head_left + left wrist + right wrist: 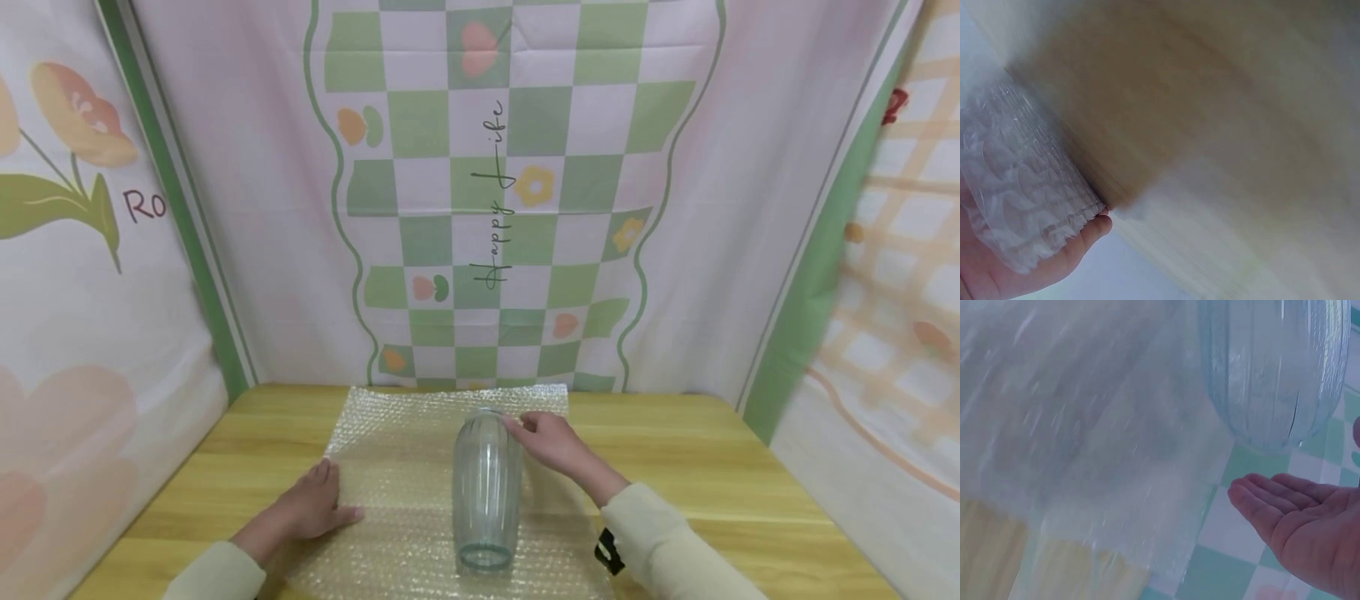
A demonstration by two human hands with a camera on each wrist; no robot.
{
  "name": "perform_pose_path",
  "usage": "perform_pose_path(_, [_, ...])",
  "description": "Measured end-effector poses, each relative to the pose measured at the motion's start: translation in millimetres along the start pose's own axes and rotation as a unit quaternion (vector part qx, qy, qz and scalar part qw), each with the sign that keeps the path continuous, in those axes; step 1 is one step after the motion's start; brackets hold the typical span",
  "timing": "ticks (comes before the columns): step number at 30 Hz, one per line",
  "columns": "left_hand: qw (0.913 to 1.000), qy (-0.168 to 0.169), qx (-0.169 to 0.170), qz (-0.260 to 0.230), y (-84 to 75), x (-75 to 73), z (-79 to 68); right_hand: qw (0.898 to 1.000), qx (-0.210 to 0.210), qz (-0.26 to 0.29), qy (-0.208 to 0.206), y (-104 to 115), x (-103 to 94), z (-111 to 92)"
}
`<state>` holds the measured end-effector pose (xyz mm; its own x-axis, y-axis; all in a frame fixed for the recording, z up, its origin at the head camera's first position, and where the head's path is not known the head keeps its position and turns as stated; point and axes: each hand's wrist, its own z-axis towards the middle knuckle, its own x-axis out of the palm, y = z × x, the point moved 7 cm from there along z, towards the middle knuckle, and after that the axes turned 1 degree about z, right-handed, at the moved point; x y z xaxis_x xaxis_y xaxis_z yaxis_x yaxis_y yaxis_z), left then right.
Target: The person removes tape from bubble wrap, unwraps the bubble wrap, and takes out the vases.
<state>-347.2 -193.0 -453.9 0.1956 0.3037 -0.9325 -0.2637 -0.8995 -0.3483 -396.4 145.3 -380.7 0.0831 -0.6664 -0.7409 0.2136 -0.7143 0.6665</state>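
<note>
I count one glass vase [487, 492] here, ribbed and clear, lying on its side on one sheet of bubble wrap [397, 467], its open mouth towards me and its rounded base pointing at the back wall. The sheet is spread flat on one wooden table [697, 467], roughly in the middle of it.

I see two hands. My left hand [311, 507] lies flat on the left part of the sheet, fingers straight and together, pressing down; from the left wrist view the fingertips [1094, 230] sit at the edge of the bubble wrap [1016, 187], though that picture is blurred. My right hand [551, 440] is at the far end of the vase, fingertips touching its rounded base, fingers gently bent but not wrapped round it. From the right wrist view the palm [1300, 519] is open, just beside the vase's base [1272, 369].

Three printed cloth panels stand around the table: one checked panel [495, 192] behind and one on each side.
</note>
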Motion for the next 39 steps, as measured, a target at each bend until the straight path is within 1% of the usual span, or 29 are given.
perform_pose_path(5, [1.0,0.001,0.0,-0.002,-1.9,-1.3,-0.6,1.0,0.026,0.01,0.005,6.6,8.5,0.5])
perform_pose_path(12, [1.0,0.002,-0.003,0.004,-2.0,-1.2,0.2,0.997,0.064,0.046,0.016,10.9,20.0,-0.2])
perform_pose_path(20, [1.0,-0.002,-0.005,0.001,-1.2,-0.9,0.8,0.996,0.076,0.045,0.022,10.6,30.9,1.3])
perform_pose_path(27, [1.0,-0.001,-0.007,0.001,0.2,0.3,2.1,0.994,0.078,0.072,0.038,10.9,35.7,1.8])
perform_pose_path(34, [1.0,0.0,-0.007,-0.004,2.9,2.4,2.9,0.992,0.082,0.086,0.052,9.0,37.3,2.3])
perform_pose_path(39, [1.0,0.003,-0.005,-0.001,2.2,1.8,3.5,0.986,0.095,0.12,0.062,6.8,40.2,2.4])
